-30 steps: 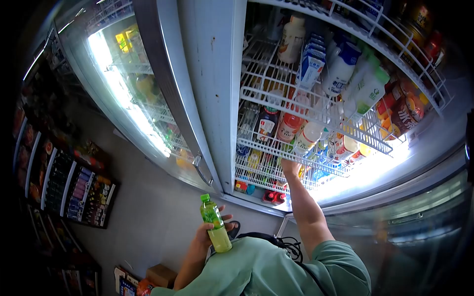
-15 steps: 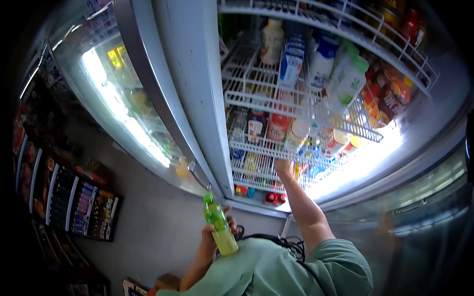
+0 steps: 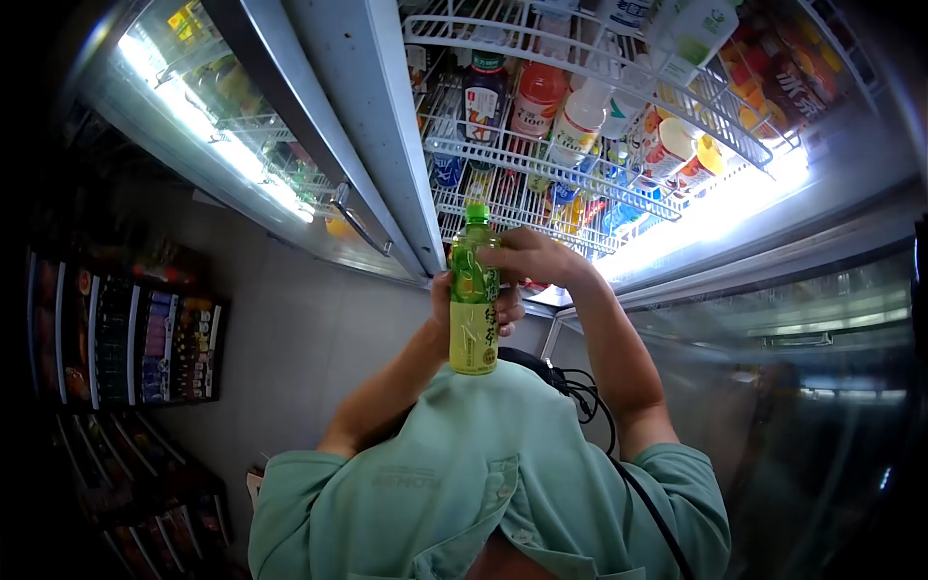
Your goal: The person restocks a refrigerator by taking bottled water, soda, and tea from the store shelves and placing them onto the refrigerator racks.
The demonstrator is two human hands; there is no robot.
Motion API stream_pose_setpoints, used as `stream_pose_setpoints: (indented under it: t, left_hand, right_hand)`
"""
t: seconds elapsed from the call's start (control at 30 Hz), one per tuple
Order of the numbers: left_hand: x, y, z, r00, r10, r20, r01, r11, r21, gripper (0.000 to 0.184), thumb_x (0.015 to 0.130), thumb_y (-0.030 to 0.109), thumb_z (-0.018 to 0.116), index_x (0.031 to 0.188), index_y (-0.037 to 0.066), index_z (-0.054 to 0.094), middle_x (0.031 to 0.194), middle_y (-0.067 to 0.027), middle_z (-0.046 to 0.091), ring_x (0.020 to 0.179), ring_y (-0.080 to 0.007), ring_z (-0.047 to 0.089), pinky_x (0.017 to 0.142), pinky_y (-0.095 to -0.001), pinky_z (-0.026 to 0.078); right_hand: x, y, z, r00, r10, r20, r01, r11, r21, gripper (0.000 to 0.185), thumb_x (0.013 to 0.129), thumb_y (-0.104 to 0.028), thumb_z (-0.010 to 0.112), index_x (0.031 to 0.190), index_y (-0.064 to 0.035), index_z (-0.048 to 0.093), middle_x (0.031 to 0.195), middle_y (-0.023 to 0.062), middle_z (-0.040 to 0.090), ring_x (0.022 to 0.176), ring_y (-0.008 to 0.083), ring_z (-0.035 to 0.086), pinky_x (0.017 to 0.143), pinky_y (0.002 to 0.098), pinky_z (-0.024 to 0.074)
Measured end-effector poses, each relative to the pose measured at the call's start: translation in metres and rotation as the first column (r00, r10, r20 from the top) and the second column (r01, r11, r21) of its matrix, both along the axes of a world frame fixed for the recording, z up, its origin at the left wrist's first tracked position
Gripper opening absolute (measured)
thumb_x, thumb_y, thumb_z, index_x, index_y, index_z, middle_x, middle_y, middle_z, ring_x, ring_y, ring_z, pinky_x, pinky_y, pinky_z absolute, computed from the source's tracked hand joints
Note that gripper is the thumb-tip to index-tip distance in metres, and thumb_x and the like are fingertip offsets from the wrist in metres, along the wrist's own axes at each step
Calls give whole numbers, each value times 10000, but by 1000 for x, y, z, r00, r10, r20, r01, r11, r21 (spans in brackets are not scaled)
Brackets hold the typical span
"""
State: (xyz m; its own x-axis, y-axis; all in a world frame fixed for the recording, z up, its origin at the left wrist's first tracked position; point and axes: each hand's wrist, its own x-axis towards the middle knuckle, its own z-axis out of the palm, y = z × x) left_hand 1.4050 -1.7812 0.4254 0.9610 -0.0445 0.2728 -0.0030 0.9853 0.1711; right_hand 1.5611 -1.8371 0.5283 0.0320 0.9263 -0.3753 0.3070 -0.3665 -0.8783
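Note:
A bottle of green tea [image 3: 474, 329] with a green cap and a yellow-green label stands upright in front of my chest. My left hand [image 3: 442, 300] is closed around it from the left and behind, with fingertips showing at the right edge of the label. From the right, my right hand [image 3: 536, 256] reaches across the bottle's upper part below the cap, its fingers bent against it. Some of the right fingers are hidden behind the bottle.
An open upright fridge with white wire shelves [image 3: 580, 164] is in front, holding several bottles, including a red drink bottle [image 3: 537, 97]. A fridge door with a metal handle [image 3: 356, 217] is on the left, a glass door [image 3: 773, 377] on the right. Stocked display racks [image 3: 145, 333] stand at far left.
My right hand has come out of the fridge shelves to the bottle. My left hand has raised the bottle and brought it upright, to the right. The view has tilted down.

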Motion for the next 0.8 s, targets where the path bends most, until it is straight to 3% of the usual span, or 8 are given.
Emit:
stream_pose_setpoints:
  t: [0.1,0.17,0.27,0.3,0.4,0.5,0.7,0.8]
  left_hand:
    - [6,2,-5,986,-146,77,145,989,18,903,698,718,565,1228,4,412,822,-52,457,714,-151,455,697,-313,494]
    - [8,9,0,978,-192,78,191,981,9,959,686,763,534,1239,-12,415,912,-103,520,743,-181,514,722,-338,501]
    - [5,34,-10,963,-96,-251,208,857,471,906,729,760,485,1251,20,460,1141,-142,543,928,-255,573,789,-386,484]
    - [4,36,-26,923,71,-378,169,809,563,854,754,746,472,1249,50,474,1144,-118,546,943,-230,563,799,-379,465]
    - [-25,57,-103,547,593,-592,304,518,800,755,815,696,461,1281,103,482,1147,-51,539,1022,-161,502,826,-350,409]
    - [-73,59,-127,478,383,-790,271,792,548,672,822,697,439,1205,149,511,1045,-41,582,919,-201,562,766,-364,416]
    - [-159,28,-219,189,416,-889,326,828,457,518,898,507,490,1141,49,489,1015,-107,581,903,-233,571,736,-373,464]
    - [-192,27,-246,226,450,-864,381,775,503,516,898,473,511,1144,21,477,992,-135,584,875,-232,580,723,-375,475]
  right_hand:
    - [-2,-8,33,997,-19,72,23,998,-56,553,814,-462,638,1037,44,631,746,88,632,631,126,578,547,259,447]
    - [2,-10,12,993,-92,81,94,995,-22,576,731,-471,702,1038,15,656,891,150,668,777,207,634,727,323,488]
    - [8,-18,-21,956,-214,199,176,965,192,570,627,-401,786,983,26,658,900,182,660,814,219,634,747,343,490]
    - [9,-19,-56,909,-354,219,214,848,484,476,620,-336,794,913,6,641,761,105,621,672,190,589,638,333,470]
    - [-1,-30,-73,698,-615,367,313,722,617,505,621,-269,800,985,-21,551,866,152,588,820,330,617,709,400,489]
    - [11,-33,-99,550,-775,312,467,594,655,563,668,-193,764,1112,-19,464,1093,183,518,954,366,579,785,424,490]
    - [57,-3,-137,407,-838,364,503,538,676,547,729,-177,708,1142,-4,394,1111,237,478,911,441,557,741,487,490]
    - [72,15,-152,403,-799,447,581,600,550,528,767,-226,663,1162,-21,378,1108,255,470,868,463,563,732,524,479]
